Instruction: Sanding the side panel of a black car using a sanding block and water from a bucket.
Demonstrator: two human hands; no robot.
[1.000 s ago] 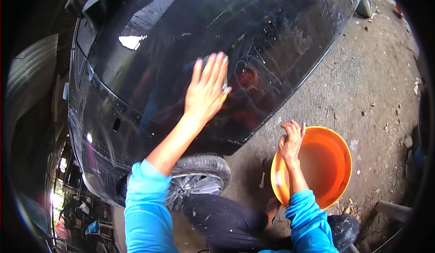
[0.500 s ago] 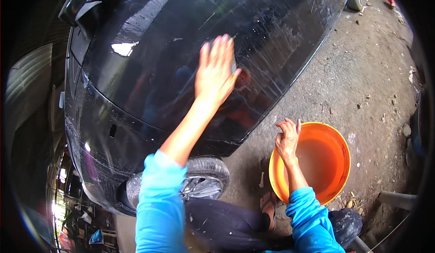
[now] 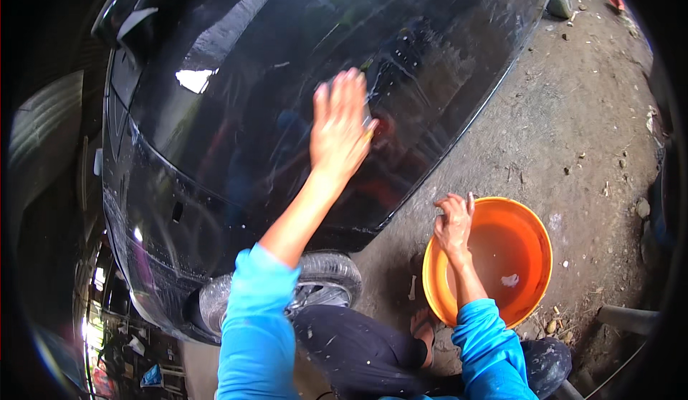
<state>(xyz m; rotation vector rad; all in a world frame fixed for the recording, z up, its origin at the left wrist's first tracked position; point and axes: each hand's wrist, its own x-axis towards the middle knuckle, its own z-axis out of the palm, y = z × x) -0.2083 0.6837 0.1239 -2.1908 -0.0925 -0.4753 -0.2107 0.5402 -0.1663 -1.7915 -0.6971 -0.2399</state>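
My left hand lies nearly flat on a black car's door panel, fingers pointing away from me. A thin pad, greyish with a yellowish edge, shows between its thumb and forefinger; the palm hides most of it. The panel around it looks wet and streaked. My right hand is over the left side of an orange bucket. Its fingers are loosely bent and apart, with nothing visible in them. Murky water fills part of the bucket, with a pale patch on its surface.
The car's wheel is near my left forearm, and a side mirror sticks out at the upper left. Bare, gritty ground with small stones runs along the right. A grey pipe lies at the lower right.
My left hand has slid slightly back toward me over the panel, its pad still beneath. The right hand stays over the bucket's edge. A pale patch now shows in the water.
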